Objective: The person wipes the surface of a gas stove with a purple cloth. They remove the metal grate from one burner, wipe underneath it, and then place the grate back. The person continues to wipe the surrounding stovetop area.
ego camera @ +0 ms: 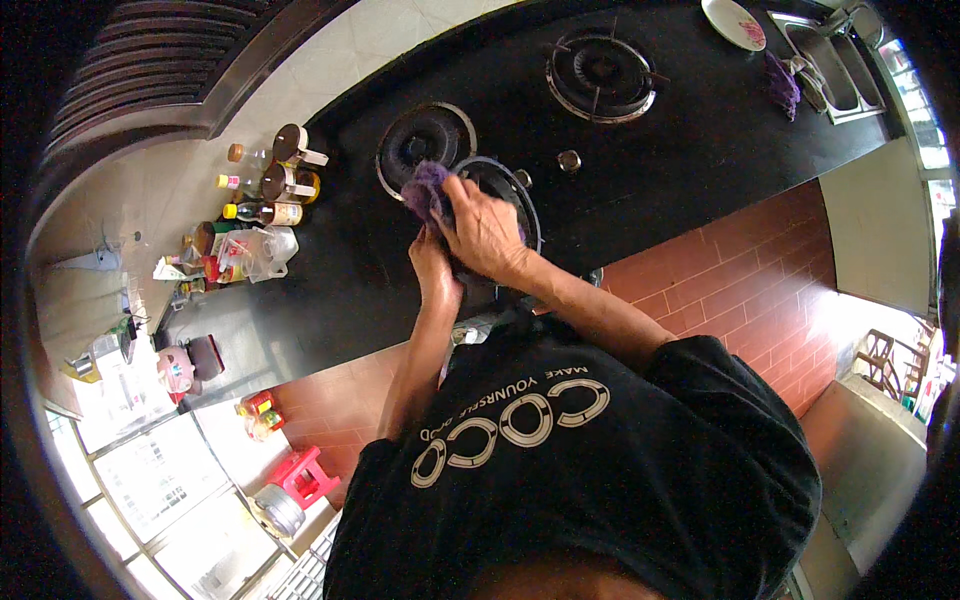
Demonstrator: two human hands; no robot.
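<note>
My right hand point(487, 232) presses a bunched purple cloth point(426, 191) at the left rim of a dark round pan point(504, 191) with a pale metal edge. The pan is close in front of my body and overlaps the left gas burner point(422, 142) in the view. At the pan's lower left side is my left hand point(436, 262), its fingers partly hidden by my right hand and the cloth; it appears to grip the pan. The second gas burner point(602, 73) lies further right on the black countertop point(360, 277), with a control knob point(569, 161) below it.
Bottles point(277, 214) and clear plastic containers point(270, 251) crowd the counter's left side. At the far right are a white plate point(733, 24), another purple cloth point(783, 86) and a double steel sink point(832, 71). A red plastic stool point(304, 478) stands on the tiled floor.
</note>
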